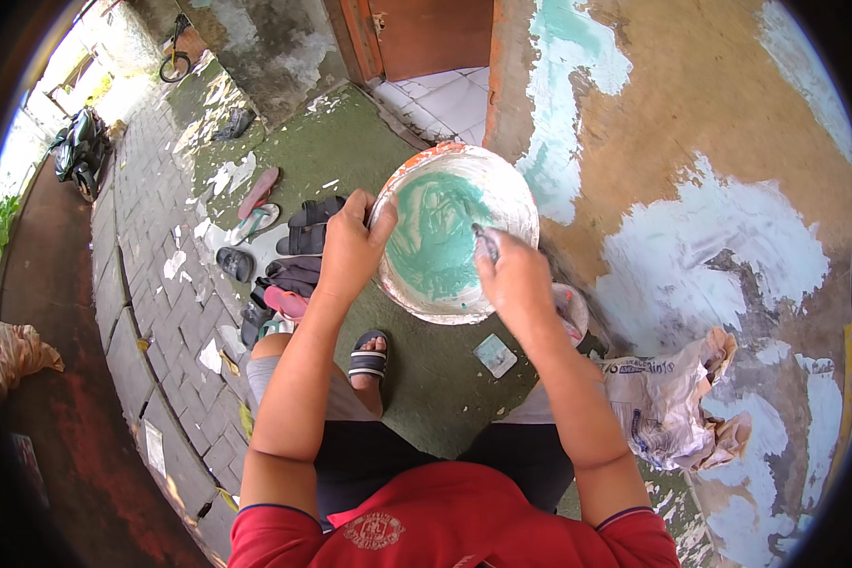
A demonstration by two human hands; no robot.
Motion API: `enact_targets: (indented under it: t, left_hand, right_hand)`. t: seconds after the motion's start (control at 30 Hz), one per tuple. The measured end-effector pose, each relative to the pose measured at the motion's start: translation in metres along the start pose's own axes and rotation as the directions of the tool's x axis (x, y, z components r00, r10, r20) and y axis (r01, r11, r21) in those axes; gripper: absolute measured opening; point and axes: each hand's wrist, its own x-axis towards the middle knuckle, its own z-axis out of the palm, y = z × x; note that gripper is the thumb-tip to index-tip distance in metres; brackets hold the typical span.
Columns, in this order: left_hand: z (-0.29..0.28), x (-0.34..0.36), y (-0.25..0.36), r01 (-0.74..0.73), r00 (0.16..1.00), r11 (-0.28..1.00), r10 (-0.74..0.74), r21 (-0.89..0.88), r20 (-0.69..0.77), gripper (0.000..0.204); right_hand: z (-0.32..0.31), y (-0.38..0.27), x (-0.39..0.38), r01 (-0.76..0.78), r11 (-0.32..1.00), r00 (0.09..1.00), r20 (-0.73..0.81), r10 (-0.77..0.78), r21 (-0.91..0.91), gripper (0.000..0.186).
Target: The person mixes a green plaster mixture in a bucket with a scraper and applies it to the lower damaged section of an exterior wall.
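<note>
- The wall [653, 128] at the person's right bears pale blue-green patches, similar in tint to the bucket's contents.
- The bucket [518, 194], white-crusted inside, stands in front of the person, between both hands; that central spot probably lets both arms reach it easily.
- The paper sack [667, 398] lies crumpled near the wall, apparently set aside.
- The green paste [435, 260] coats the bucket's interior.
- The left hand [355, 248] is clamped on the bucket's left rim, seemingly to steady it.
- The right hand [518, 276] has its fingers closed around a tool, likely for firm control over the paste.
- The grey tool [484, 242] shows only one end; whether it touches the paste cannot be told.
</note>
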Motion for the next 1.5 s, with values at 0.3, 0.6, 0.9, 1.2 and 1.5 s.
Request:
enact_targets:
  t: [0.3, 0.6, 0.9, 1.2, 1.5]
  left_hand:
    - [-0.001, 0.004, -0.008, 0.021, 0.998, 1.0, -0.021, -0.007, 0.054, 0.038]
    - [0.0, 0.004, 0.001, -0.003, 0.986, 0.999, 0.011, -0.05, 0.167, 0.036]
    - [0.001, 0.009, 0.004, 0.028, 0.963, 0.999, -0.015, -0.044, 0.269, 0.036]
    - [0.004, 0.015, 0.003, 0.097, 0.95, 0.984, -0.046, -0.152, 0.309, 0.036]
    - [0.009, 0.018, -0.009, 0.126, 0.957, 0.976, -0.071, -0.18, 0.282, 0.036]
  right_hand:
    - [-0.027, 0.014, 0.028, 0.069, 0.997, 0.997, -0.046, -0.067, 0.034, 0.023]
    - [-0.061, -0.009, 0.058, 0.005, 0.991, 0.992, 0.125, 0.012, -0.136, 0.029]
    - [-0.034, -0.035, 0.071, 0.402, 0.9, 0.904, 0.231, -0.361, -0.169, 0.024]
    - [-0.05, -0.04, 0.081, 0.346, 0.912, 0.921, 0.266, -0.285, -0.221, 0.027]
    - [-0.061, -0.057, 0.087, 0.416, 0.875, 0.888, 0.318, -0.333, -0.246, 0.026]
